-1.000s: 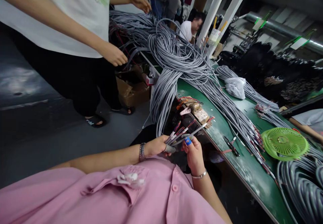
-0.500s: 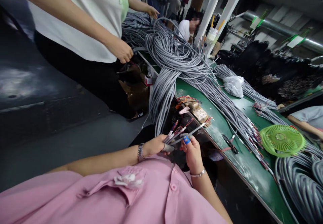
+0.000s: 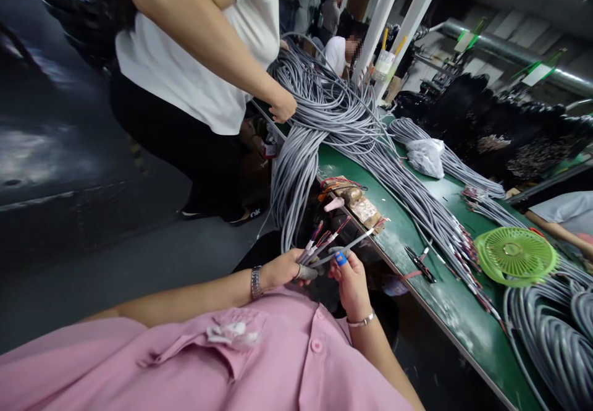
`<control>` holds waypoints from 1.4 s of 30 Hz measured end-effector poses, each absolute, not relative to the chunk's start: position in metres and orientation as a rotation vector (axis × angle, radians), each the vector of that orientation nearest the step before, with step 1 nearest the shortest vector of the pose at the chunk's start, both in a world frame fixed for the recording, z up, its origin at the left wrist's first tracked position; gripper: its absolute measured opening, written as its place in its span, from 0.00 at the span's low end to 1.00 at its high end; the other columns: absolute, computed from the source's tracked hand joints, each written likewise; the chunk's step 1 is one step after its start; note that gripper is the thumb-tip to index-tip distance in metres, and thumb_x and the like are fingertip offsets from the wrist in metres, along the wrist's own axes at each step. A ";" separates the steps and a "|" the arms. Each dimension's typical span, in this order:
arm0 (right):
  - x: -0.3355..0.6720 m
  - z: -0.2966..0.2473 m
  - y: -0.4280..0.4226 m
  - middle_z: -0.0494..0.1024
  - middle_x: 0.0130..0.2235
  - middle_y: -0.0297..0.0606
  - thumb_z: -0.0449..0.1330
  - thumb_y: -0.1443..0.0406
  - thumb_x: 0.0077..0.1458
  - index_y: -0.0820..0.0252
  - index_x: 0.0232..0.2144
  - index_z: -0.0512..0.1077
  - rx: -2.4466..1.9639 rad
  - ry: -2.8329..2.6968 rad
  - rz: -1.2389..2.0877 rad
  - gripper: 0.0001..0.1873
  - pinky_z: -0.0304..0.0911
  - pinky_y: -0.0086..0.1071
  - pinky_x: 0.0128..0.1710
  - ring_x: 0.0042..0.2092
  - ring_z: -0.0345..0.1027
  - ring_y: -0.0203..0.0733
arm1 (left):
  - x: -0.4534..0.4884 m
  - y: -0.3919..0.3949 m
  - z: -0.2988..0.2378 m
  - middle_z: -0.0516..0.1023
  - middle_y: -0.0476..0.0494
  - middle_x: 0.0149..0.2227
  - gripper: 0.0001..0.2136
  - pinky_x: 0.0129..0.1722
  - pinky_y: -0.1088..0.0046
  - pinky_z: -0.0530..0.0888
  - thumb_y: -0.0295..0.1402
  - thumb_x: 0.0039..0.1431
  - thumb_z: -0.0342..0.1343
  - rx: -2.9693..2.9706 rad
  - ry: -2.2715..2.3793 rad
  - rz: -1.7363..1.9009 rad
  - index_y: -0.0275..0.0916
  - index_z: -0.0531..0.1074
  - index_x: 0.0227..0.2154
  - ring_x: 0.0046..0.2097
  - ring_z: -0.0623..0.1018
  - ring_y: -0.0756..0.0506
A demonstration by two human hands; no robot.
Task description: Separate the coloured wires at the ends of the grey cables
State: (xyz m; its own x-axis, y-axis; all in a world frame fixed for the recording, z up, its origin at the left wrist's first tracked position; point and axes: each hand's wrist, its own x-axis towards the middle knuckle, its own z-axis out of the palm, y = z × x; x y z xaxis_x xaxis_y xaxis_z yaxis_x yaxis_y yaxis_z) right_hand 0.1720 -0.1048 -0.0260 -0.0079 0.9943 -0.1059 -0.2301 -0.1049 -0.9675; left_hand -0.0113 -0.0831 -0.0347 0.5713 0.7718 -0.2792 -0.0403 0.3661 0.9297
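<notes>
My left hand (image 3: 288,267) is closed round several grey cables (image 3: 309,254), whose stripped ends with red and blue wires point up and away from me. A grey covering wraps at least one of its fingers. Just to the right, my right hand (image 3: 348,275) pinches a single grey cable (image 3: 354,242) between thumb and fingers; blue tape is on a digit. That cable's bared tip reaches toward a small wooden block device (image 3: 364,208) with orange and red wires at the table edge. Beside the device hangs a thick bunch of grey cables (image 3: 296,182).
A green table (image 3: 445,312) runs diagonally, bearing long grey cable bundles (image 3: 393,170), a plastic bag (image 3: 425,156), black cutters (image 3: 420,264) and a green fan (image 3: 515,255). A co-worker in a white top (image 3: 199,71) stands at far left, one hand near the cables.
The co-worker at the left has moved rightward and leans closer to the cable pile. My two hands stay nearly in place, still holding the cables.
</notes>
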 end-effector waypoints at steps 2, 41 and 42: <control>0.173 -0.027 -0.104 0.65 0.22 0.28 0.63 0.56 0.53 0.61 0.35 0.74 -1.106 -0.978 1.387 0.13 0.58 0.27 0.25 0.22 0.52 0.29 | -0.010 -0.081 -0.036 0.72 0.50 0.20 0.09 0.23 0.76 0.64 0.32 0.44 0.63 1.074 0.813 0.604 0.34 0.72 0.26 0.21 0.68 0.52; 0.183 -0.034 -0.095 0.66 0.22 0.28 0.63 0.55 0.53 0.60 0.35 0.74 -1.114 -0.942 1.401 0.14 0.57 0.27 0.25 0.22 0.53 0.29 | -0.001 -0.072 -0.043 0.72 0.49 0.21 0.10 0.24 0.75 0.66 0.34 0.45 0.65 1.060 0.807 0.611 0.33 0.75 0.29 0.23 0.69 0.52; 0.183 -0.034 -0.096 0.66 0.22 0.28 0.63 0.55 0.53 0.60 0.35 0.74 -1.116 -0.941 1.402 0.14 0.57 0.27 0.26 0.22 0.52 0.29 | -0.002 -0.073 -0.044 0.73 0.49 0.21 0.10 0.25 0.75 0.67 0.34 0.46 0.64 1.065 0.807 0.614 0.33 0.74 0.28 0.23 0.69 0.52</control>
